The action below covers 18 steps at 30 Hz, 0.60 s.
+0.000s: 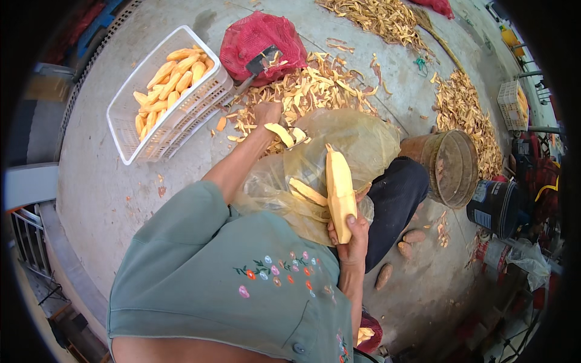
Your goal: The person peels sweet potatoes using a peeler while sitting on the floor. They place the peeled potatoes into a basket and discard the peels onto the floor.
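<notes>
My left hand (269, 113) reaches out over the peelings, closed around a peeler (297, 141) whose handle is mostly hidden. Pale peel strips (280, 134) hang at its blade and by my wrist. In my right hand (354, 231) is a long peeled sweet potato (341, 190), gripped at its lower end and pointing away from me. The peeler and the sweet potato are apart. Beneath them a yellowish plastic sheet (349, 131) covers my lap, with a few cut strips (308, 192) lying on it.
Stacked white crates (170, 140) stand at left, the top one holding peeled sweet potatoes (174, 77). A red mesh sack (263, 41) lies beyond the peelings (317, 86). A bucket (454, 168) and a black pail (494, 208) are at right, near several unpeeled sweet potatoes (414, 236).
</notes>
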Motion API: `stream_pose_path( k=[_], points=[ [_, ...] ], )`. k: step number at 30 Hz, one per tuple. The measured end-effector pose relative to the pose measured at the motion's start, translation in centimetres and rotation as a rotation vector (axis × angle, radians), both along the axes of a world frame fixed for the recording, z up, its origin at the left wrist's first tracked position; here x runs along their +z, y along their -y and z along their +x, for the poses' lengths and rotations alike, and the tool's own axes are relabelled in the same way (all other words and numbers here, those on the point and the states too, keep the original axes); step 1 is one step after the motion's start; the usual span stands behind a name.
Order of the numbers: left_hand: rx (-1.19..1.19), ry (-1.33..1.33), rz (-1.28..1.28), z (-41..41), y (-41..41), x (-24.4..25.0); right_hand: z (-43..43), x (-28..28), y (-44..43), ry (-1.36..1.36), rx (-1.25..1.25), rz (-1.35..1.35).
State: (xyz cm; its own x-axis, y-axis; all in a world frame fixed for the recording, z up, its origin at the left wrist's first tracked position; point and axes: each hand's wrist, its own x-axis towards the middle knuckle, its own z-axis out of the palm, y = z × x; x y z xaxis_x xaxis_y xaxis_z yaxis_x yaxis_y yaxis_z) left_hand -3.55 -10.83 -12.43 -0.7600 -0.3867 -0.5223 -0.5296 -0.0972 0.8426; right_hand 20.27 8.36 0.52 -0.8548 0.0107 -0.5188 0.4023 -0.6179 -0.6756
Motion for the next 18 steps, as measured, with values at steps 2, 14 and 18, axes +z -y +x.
stream_pose_path(
  k=[2,14,18],
  points=[
    [0.011,0.038,0.038,0.9,-0.3,0.0,0.3,-0.8,-0.3,0.038,-0.069,-0.176],
    [-0.015,-0.333,0.449,0.6,-7.4,8.2,0.4,-0.2,1.1,0.111,-0.145,-0.302],
    [-0.251,-0.464,0.093,1.0,-8.4,7.5,0.2,0.4,1.7,0.163,-0.166,-0.280]
  ],
)
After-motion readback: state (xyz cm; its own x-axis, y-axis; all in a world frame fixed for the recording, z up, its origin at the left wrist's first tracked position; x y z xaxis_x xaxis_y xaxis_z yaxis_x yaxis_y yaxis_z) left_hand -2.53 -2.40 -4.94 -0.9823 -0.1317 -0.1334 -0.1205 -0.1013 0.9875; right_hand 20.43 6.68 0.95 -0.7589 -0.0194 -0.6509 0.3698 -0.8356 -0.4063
